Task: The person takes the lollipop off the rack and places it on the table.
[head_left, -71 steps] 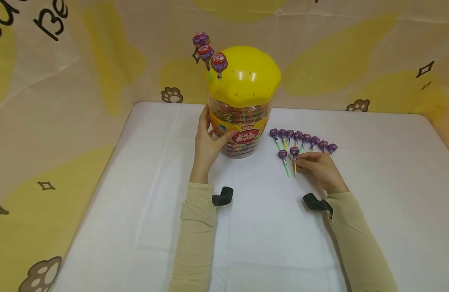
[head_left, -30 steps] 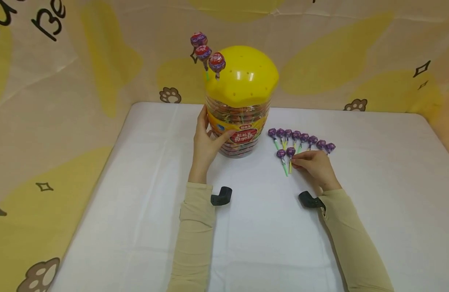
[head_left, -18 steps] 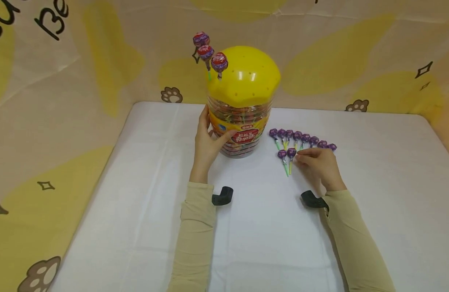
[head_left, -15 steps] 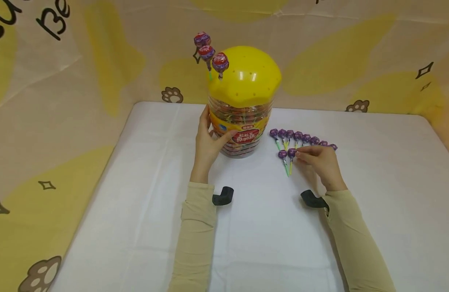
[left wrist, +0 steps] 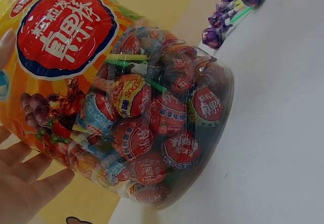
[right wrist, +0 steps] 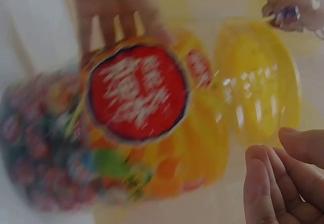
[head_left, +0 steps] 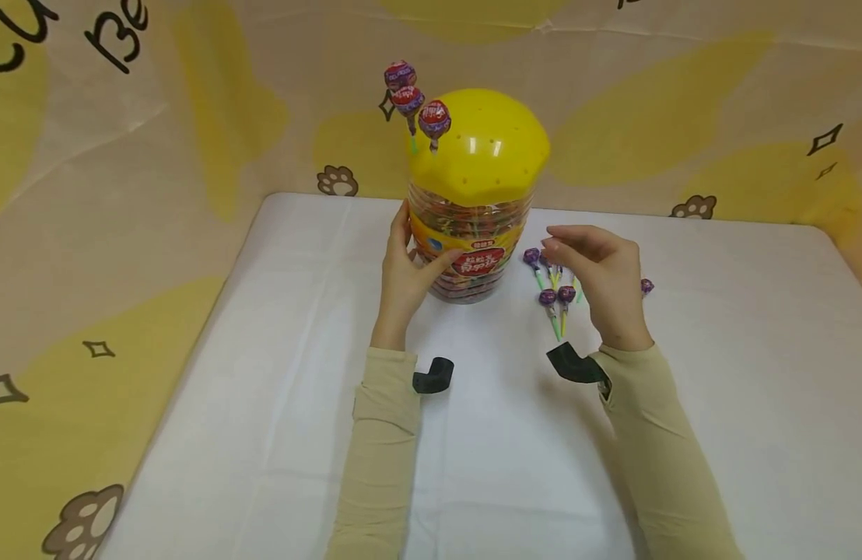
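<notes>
A clear jar [head_left: 466, 284] full of wrapped lollipops, with a yellow domed lid [head_left: 490, 152], stands near the back of the table. My left hand [head_left: 406, 284] grips its left side, thumb across the front label. Three lollipops [head_left: 434, 118] stick up from the lid's left side. My right hand [head_left: 606, 280] hovers right of the jar with nothing in its fingers; in the right wrist view thumb and fingertips [right wrist: 258, 171] are apart. Beneath it lies a row of purple lollipops [head_left: 531, 257], partly hidden. Two purple lollipops, a left one [head_left: 547, 299] and a right one [head_left: 566, 295], lie in front.
A white-covered table [head_left: 319, 420] carries everything. Behind it hangs a patterned yellow and beige cloth [head_left: 634, 109]. Black curved pieces stick out at both wrists, a left one [head_left: 434, 376] and a right one [head_left: 574, 363].
My right hand has let go of the right front lollipop, leaving it beside the other one, and has risen and moved back over the row. My left hand keeps its grip on the jar.
</notes>
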The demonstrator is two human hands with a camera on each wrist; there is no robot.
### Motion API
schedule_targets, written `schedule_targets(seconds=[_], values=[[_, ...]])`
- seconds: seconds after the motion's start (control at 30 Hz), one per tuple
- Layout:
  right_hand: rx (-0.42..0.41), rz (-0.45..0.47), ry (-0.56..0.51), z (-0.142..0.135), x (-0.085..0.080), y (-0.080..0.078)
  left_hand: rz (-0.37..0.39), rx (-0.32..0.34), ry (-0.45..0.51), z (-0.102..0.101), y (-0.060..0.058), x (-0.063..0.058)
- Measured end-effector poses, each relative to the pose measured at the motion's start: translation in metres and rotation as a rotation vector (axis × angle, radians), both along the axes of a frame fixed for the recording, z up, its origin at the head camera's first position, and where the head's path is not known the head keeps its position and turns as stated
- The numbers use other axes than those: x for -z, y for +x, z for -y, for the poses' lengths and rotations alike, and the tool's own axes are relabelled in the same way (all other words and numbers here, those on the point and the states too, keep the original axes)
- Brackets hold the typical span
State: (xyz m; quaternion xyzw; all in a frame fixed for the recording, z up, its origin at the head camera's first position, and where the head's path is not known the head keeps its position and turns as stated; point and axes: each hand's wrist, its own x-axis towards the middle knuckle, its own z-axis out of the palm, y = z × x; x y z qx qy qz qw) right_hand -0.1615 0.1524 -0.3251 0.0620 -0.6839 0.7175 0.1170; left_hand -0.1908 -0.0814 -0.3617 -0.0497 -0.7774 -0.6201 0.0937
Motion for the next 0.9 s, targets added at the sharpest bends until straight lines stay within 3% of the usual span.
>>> schedule_targets(seconds=[0.33, 0.5, 0.73, 0.9], values=[[-0.064, -0.203, -0.092, 0.037, -0.046, 0.001, 0.004, -0.003, -0.013, 0.000, -0.002, 0.001], [-0.069, -0.268, -0.046, 0.054, -0.059, -0.004, 0.015, -0.003, -0.018, 0.001, -0.002, 0.001], [-0.083, -0.298, -0.003, 0.076, -0.076, -0.013, 0.055, -0.008, -0.017, 0.000, 0.000, -0.001], [-0.099, -0.255, 0.022, 0.090, -0.088, -0.020, 0.059, -0.018, -0.028, 0.000, -0.001, -0.001]])
